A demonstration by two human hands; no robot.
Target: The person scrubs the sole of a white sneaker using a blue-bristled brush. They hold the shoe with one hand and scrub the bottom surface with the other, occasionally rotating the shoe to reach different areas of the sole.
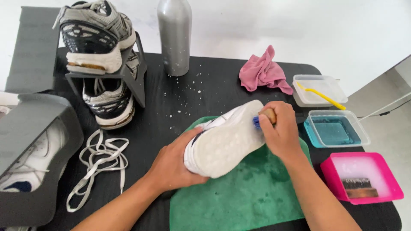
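One white sneaker with dark trim (224, 143) lay sole-up over the green terry towel (252, 196) on the black bench (205, 92), near its front edge. My left hand (173, 164) was wrapped shut around its heel end. My right hand (278, 132) was closed on a wooden-handled brush with blue bristles (261, 119), bristles pressed to the foamy toe of the sole.

As I judged it, the wet sole could slip in my left grip under hard strokes, and suds could fly further across the bench, where white flecks already lay near the tall grey metal bottle (174, 36).

Just right of my brush hand sat a clear tub of blue liquid (336, 130), a pink tub of foam holding another brush (364, 177), and a clear tub with a yellow-handled tool (320, 90); a wide elbow swing might have knocked them. A crumpled pink cloth (263, 72) lay behind. To the left were loose white laces (100, 164), a dark rack with two grey running shoes (102, 64), and a grey box (30, 158) with another shoe. Open room was mostly on the towel itself.
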